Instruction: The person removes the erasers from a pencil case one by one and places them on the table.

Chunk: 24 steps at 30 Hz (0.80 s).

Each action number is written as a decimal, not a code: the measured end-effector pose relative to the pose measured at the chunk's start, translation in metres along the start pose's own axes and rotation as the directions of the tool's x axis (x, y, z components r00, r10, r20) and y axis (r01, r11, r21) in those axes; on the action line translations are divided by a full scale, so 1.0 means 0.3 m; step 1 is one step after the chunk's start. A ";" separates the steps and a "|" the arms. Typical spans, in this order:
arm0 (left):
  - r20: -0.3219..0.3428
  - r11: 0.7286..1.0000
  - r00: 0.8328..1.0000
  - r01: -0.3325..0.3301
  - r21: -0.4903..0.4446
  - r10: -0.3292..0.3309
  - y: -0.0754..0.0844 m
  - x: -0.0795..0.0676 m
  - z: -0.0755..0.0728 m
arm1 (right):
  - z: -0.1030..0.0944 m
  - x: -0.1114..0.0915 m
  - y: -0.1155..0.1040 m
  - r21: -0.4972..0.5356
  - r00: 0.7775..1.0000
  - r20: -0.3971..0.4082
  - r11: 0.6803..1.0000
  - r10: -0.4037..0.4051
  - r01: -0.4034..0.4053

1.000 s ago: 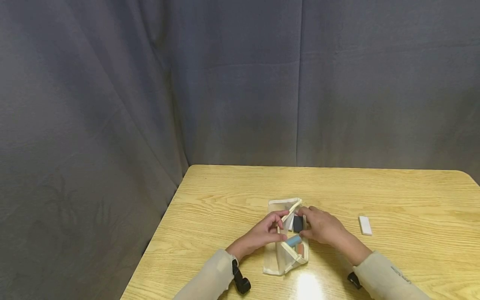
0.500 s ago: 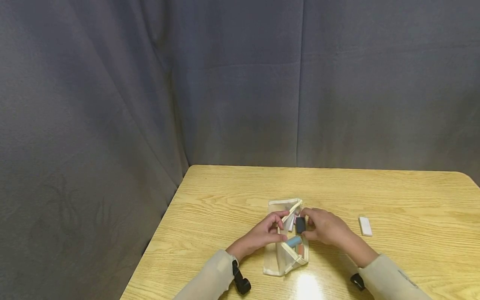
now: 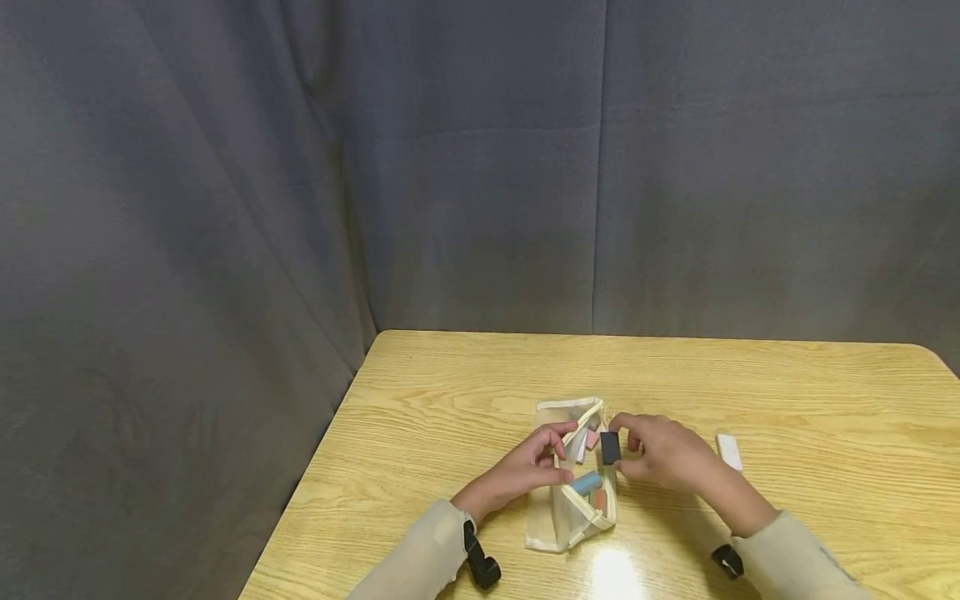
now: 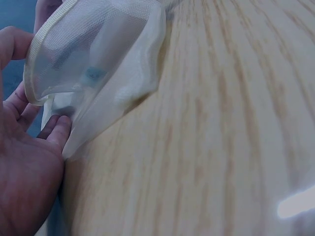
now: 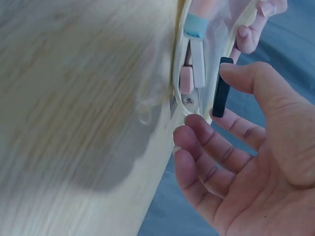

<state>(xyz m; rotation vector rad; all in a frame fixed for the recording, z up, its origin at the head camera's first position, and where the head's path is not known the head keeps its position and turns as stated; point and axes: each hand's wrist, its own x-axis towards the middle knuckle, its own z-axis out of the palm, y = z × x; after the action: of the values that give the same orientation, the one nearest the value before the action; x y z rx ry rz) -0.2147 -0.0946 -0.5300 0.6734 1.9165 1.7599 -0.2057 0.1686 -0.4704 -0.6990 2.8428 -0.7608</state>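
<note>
A see-through mesh pouch (image 3: 542, 523) with cream edging lies on the table, its mouth spread apart. My left hand (image 3: 525, 464) holds the left side of that mouth between thumb and fingers. Between thumb and fingertip, my right hand (image 3: 667, 450) pinches a black eraser (image 3: 611, 448) at the right side of the opening. In the right wrist view the black eraser (image 5: 223, 88) is seen edge-on beside the pouch's rim. Inside the pouch are a pink block (image 5: 186, 80), a white block (image 5: 198, 63), a blue piece (image 3: 587, 483) and an orange piece (image 3: 601, 500).
A white rectangular eraser (image 3: 728, 452) lies on the wooden table (image 3: 450, 375) just beyond the right forearm. Dark grey curtains (image 3: 480, 167) hang behind the table and along its left side. Black straps show at both cuffs.
My right hand has moved right, drawing the black eraser from inside the pouch to its right rim. The pink block now shows more. My left hand stays in place on the pouch.
</note>
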 end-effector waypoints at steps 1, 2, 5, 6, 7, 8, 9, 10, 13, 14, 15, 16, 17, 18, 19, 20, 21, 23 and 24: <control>0.000 1.000 1.000 0.001 0.002 -0.001 0.000 0.000 0.000 | -0.004 -0.002 0.005 0.005 1.000 0.001 1.000 0.004 -0.004; 0.001 1.000 1.000 0.004 0.004 -0.004 0.001 0.001 0.000 | -0.009 -0.005 0.009 0.007 1.000 0.002 1.000 0.001 -0.001; 0.002 1.000 1.000 0.012 0.009 -0.012 0.003 0.000 0.001 | -0.024 -0.015 0.022 0.003 1.000 -0.005 1.000 -0.015 0.015; 0.000 1.000 1.000 0.015 0.010 -0.015 0.002 0.001 0.001 | -0.030 -0.018 0.027 -0.001 1.000 -0.009 1.000 -0.026 0.026; 0.000 1.000 1.000 0.018 0.006 -0.018 0.002 0.001 0.002 | -0.035 -0.022 0.030 -0.006 0.999 -0.012 0.999 -0.032 0.032; -0.002 1.000 1.000 0.021 0.005 -0.021 0.002 0.001 0.002 | -0.040 -0.027 0.033 -0.011 0.999 -0.013 0.999 -0.037 0.036; -0.002 1.000 1.000 0.022 0.002 -0.022 0.002 0.002 0.003 | -0.046 -0.031 0.037 -0.015 0.999 -0.013 0.999 -0.042 0.041; -0.002 1.000 1.000 0.024 0.001 -0.024 0.001 0.002 0.003 | -0.052 -0.035 0.040 -0.019 0.999 -0.013 0.999 -0.045 0.045; -0.004 1.000 1.000 0.021 -0.008 -0.021 0.001 0.003 0.004 | -0.068 -0.046 0.048 -0.026 0.999 -0.009 0.999 -0.047 0.047; -0.003 1.000 1.000 0.022 -0.009 -0.022 0.001 0.003 0.003 | -0.073 -0.050 0.051 -0.024 0.999 -0.004 0.999 -0.044 0.044; -0.002 1.000 1.000 0.023 -0.008 -0.023 0.001 0.004 0.003 | -0.077 -0.053 0.054 -0.022 0.999 0.000 0.999 -0.043 0.043; -0.002 1.000 1.000 0.021 -0.008 -0.021 0.001 0.003 0.003 | -0.082 -0.057 0.057 -0.023 0.999 0.003 0.999 -0.043 0.043; -0.001 1.000 1.000 0.021 -0.006 -0.021 0.002 0.003 0.003 | -0.085 -0.060 0.061 -0.022 0.999 0.005 0.999 -0.044 0.044; 0.001 1.000 1.000 0.021 -0.004 -0.021 0.002 0.003 0.003 | -0.090 -0.063 0.065 -0.022 0.999 0.006 0.999 -0.046 0.046; 0.000 1.000 1.000 0.019 -0.003 -0.019 0.003 0.003 0.002 | -0.093 -0.066 0.070 -0.023 0.999 0.005 0.999 -0.048 0.048; 0.000 1.000 1.000 0.021 0.001 -0.021 0.003 0.002 0.002 | -0.096 -0.069 0.075 -0.022 0.999 0.007 0.999 -0.049 0.049; -0.001 1.000 1.000 0.021 0.000 -0.021 0.003 0.002 0.002 | -0.100 -0.072 0.082 -0.024 0.998 0.003 0.998 -0.055 0.055; -0.002 1.000 1.000 0.025 -0.006 -0.025 0.005 0.001 0.003 | -0.107 -0.078 0.094 -0.023 0.998 -0.001 0.998 -0.057 0.057; -0.003 1.000 1.000 0.027 -0.010 -0.027 0.005 0.001 0.004 | -0.110 -0.081 0.100 -0.024 0.998 -0.004 0.998 -0.056 0.056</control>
<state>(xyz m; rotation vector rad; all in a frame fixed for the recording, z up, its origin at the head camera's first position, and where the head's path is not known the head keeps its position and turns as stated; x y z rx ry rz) -0.2140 -0.0934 -0.5287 0.6385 1.9084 1.7537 -0.2035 0.2174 -0.4568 -0.7849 2.8515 -0.7390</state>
